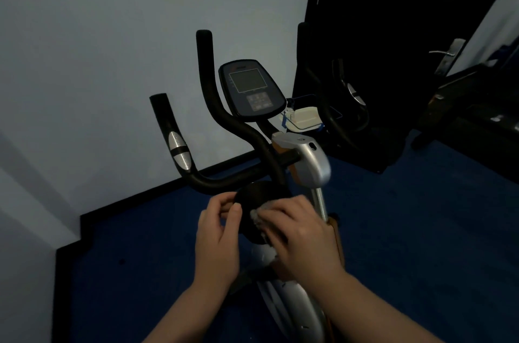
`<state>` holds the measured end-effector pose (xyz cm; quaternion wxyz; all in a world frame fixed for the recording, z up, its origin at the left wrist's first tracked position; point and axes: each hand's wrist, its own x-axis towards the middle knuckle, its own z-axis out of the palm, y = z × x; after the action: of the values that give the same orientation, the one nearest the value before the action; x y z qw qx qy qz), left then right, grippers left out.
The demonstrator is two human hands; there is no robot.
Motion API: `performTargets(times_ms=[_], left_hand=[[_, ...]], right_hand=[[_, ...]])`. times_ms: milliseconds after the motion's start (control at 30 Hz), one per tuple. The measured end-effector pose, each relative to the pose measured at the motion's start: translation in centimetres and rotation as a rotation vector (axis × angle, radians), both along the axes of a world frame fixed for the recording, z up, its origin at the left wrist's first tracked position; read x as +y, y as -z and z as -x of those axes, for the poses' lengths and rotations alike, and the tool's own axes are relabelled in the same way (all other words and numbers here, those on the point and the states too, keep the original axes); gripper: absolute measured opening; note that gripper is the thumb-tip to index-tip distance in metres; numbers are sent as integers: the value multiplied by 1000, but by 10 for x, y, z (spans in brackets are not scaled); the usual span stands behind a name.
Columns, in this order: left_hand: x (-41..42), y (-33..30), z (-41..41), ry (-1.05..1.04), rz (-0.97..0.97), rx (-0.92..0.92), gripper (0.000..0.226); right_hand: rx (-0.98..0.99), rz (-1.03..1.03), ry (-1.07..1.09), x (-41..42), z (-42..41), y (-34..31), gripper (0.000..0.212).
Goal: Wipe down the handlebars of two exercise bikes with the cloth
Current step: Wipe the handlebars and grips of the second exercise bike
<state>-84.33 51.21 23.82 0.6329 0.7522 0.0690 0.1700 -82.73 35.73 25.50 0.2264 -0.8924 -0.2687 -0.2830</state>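
- At the foot of the black handlebars (222, 123), we see the right hand (297, 233) pressing a pale cloth (259, 219) against a round black knob (258, 202) (fingers bent over the cloth).
- We see the left hand (217, 230) pinching the knob's left edge, fingers curled.
- Behind, the bike's console (250, 90) faces us.
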Motion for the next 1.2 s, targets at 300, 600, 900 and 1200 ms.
performTargets(times_ms=[300, 600, 900, 1200], left_hand=[[2, -15, -6, -3, -13, 58, 18], [-4, -41, -33, -19, -285, 8, 21], [-12, -44, -51, -211, -722, -12, 20], [-11, -42, -46, -321, -633, -9, 25]], right_hand=[[102, -254, 144, -5, -24, -26, 23], [413, -813, 119, -27, -29, -25, 18], [518, -685, -17, -19, -60, 17, 33], [424, -543, -92, -7, -111, -6, 24]])
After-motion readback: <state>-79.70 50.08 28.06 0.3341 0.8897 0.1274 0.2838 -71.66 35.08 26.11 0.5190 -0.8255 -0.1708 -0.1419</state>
